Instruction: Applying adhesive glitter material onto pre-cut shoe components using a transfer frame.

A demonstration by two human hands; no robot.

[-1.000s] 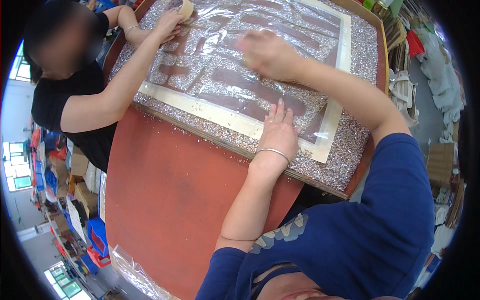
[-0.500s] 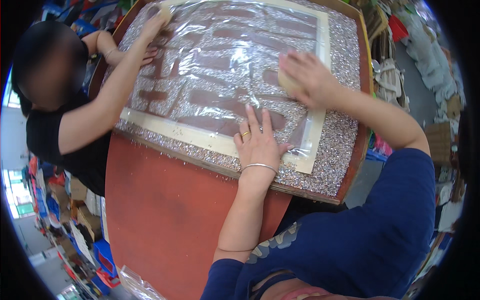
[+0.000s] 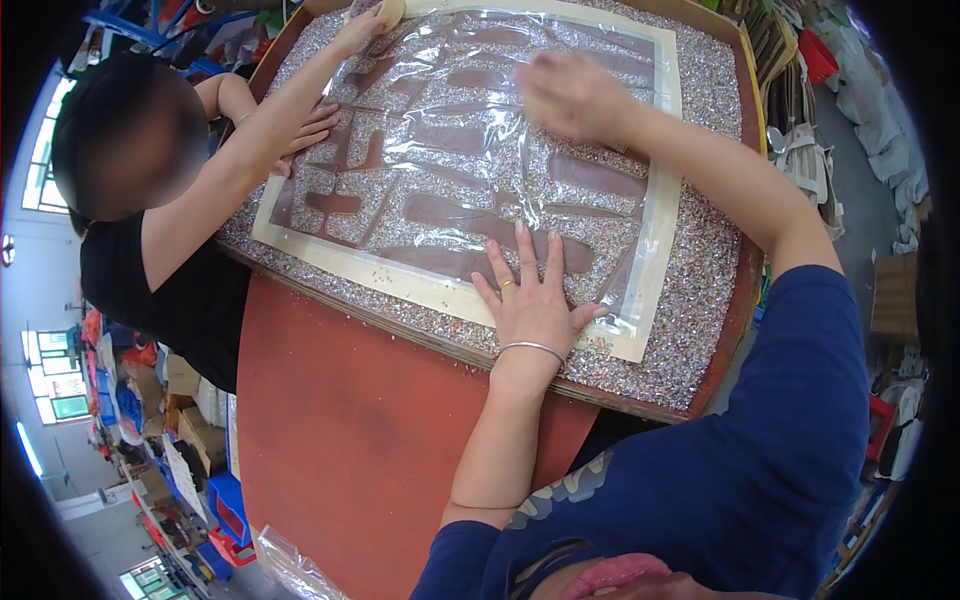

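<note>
A clear plastic sheet [image 3: 450,140] with pale tape-like borders lies over a tray [image 3: 741,270] of glittering, multicoloured granules. Brown elongated shapes show through it. My left hand [image 3: 532,300] rests flat near the sheet's close edge, its fingers spread and a ring and bangle on it. Farther off, my right hand [image 3: 580,95] is blurred, curled over a tan pad [image 3: 538,108] pressed on the sheet; most of the pad is hidden under my fingers.
At the left, a co-worker [image 3: 190,235] in black leans over the tray, one hand holding a similar pad [image 3: 391,14], the other hand [image 3: 313,130] flat. A red-brown board [image 3: 380,430] lies in front. Crumpled clear plastic [image 3: 290,565] sits below it. Cardboard boxes [image 3: 895,298] stand at right.
My right hand has swept the pad leftward and away across the sheet. My left hand's fingers have spread wider while staying near the close edge. The whole view has shifted slightly.
</note>
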